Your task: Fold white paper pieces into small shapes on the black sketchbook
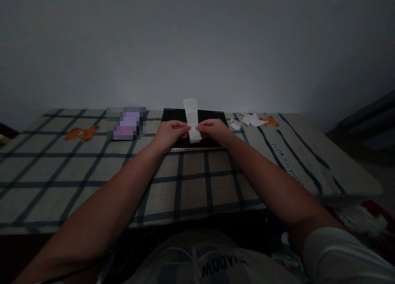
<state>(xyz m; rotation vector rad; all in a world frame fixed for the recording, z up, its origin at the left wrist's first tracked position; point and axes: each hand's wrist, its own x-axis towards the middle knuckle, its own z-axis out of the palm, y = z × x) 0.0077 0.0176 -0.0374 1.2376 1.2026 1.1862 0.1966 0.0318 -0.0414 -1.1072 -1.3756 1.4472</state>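
At the left, the bench (31, 169) is spread with a pale cloth (193, 187) checked in dark lines, and an orange bear print (80, 133) shows on it. Next comes a phone-like device (128, 123) with a lilac-pink screen, pixelated, lying near the far edge. The left hand (169, 132) is over the left part of a black sheet (210, 115) with rows of holes along its near edge; its fingers (186, 129) pinch the left edge of a white paper strip (191, 111). The strip is between the two hands, in front of the black sheet, its top end reaching past the sheet's far edge; whether its lower end touches the sheet I cannot tell. The right hand (218, 131) grasps the strip's right edge between thumb and fingers, opposite the left. Just beyond it are a small folded paper piece (235, 124) and paper scraps (253, 119), beside a second orange bear print (271, 121). Farther right and lower, a red container (375, 210) appears below the bench, its whitish contents (359, 218) too dim to identify.
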